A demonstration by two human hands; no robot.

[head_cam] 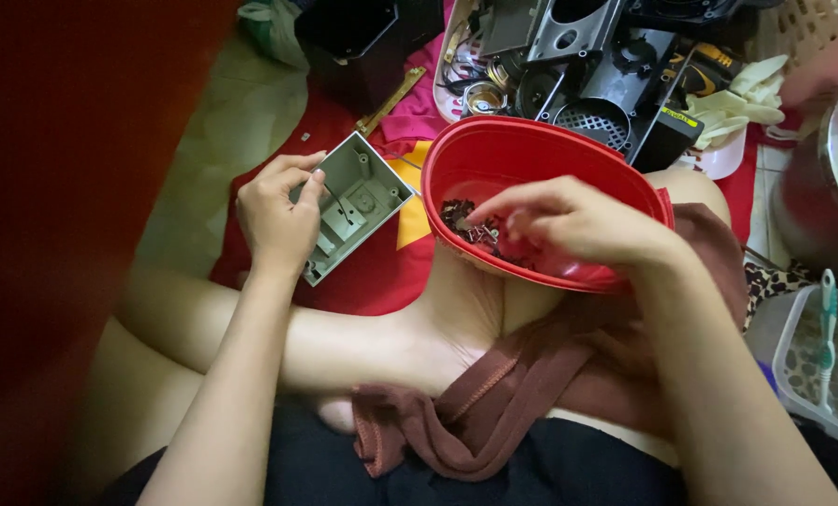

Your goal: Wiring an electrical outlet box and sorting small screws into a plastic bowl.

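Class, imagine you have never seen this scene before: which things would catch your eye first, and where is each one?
The bright red bowl at centre rests on the person's leg, and the right hand picks among small dark metal bits inside it. To its left, the left hand holds a grey-green plastic housing over a red cloth. Behind the bowl, at the top, lies a heap of black plastic parts.

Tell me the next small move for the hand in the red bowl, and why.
Probably pinch one small piece and lift it clear. The right hand has its fingertips down in the small dark parts in the red bowl, while the left hand holds the grey plastic housing open side up.
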